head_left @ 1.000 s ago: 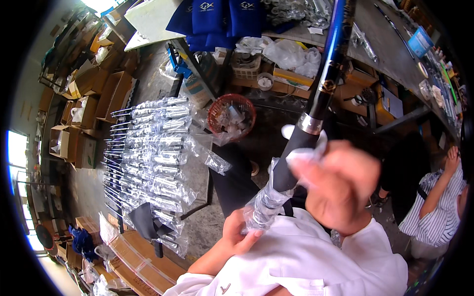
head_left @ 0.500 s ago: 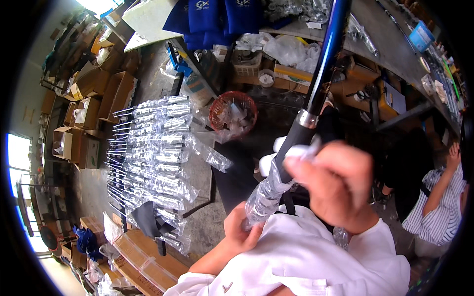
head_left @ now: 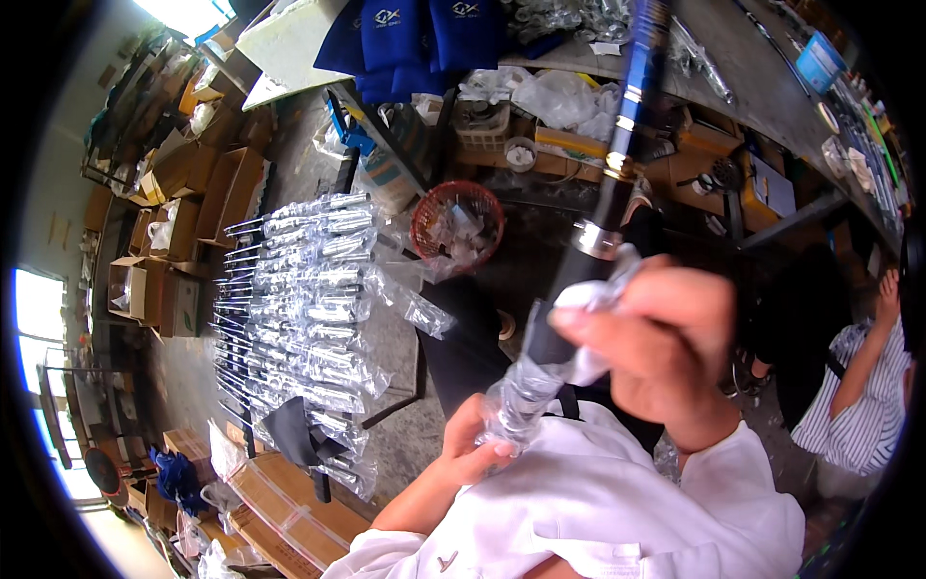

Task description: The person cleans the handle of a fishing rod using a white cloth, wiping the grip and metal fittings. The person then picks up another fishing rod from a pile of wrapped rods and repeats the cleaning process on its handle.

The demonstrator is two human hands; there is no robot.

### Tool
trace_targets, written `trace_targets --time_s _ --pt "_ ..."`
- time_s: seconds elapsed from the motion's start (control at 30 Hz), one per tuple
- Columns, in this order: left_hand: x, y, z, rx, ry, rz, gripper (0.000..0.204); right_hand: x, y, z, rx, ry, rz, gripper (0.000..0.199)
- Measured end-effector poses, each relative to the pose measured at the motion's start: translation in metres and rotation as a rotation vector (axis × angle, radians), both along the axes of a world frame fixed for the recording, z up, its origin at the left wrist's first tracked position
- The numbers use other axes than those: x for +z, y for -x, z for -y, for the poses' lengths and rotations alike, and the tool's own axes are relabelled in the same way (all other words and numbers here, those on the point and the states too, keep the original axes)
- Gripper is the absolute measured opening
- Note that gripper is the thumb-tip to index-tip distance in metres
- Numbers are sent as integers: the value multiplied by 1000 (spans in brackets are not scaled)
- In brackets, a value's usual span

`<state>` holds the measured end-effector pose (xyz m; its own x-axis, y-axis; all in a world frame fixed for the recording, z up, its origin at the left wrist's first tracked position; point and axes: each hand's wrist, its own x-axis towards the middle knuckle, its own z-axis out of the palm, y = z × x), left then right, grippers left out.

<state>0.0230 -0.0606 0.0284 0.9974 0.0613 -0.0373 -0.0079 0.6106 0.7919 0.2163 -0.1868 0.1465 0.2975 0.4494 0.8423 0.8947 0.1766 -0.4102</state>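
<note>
A fishing rod (head_left: 600,207) with a blue and dark shaft, a silver ring and a black grip slants up and away in front of me. Clear crinkled plastic wrap (head_left: 526,394) is bunched round its lower end. My left hand (head_left: 467,446) is closed about that wrapped end, close to my white shirt. Higher up, my right hand (head_left: 670,338) pinches a white cloth (head_left: 586,295) against the black grip, just below the silver ring. The right fingers are slightly blurred.
Many plastic-wrapped rods (head_left: 309,309) lie in a row on a rack at left, a black cloth (head_left: 294,429) on them. A red basket (head_left: 457,222) stands beyond. Cardboard boxes (head_left: 289,502) sit lower left. Blue sleeves (head_left: 395,43) hang at the far table. Another person (head_left: 858,386) is at right.
The rod's shaft now shows gold and silver bands where it looked plain blue and dark. The cloth in my right hand has come round to the near face of the grip. My left hand keeps its hold.
</note>
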Motion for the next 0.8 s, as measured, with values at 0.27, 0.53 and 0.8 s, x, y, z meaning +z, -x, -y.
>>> trace_targets --time_s 0.27,0.53,0.8 --pt "-4 -5 -1 16 73 -4 46 8 -6 2 -6 -21 -30 24" --pt "-5 -9 -6 41 131 -43 47 -1 -4 2 129 110 -26 20" --pt "-3 -13 -17 -125 302 -34 46 -28 10 3 206 93 -203 13"
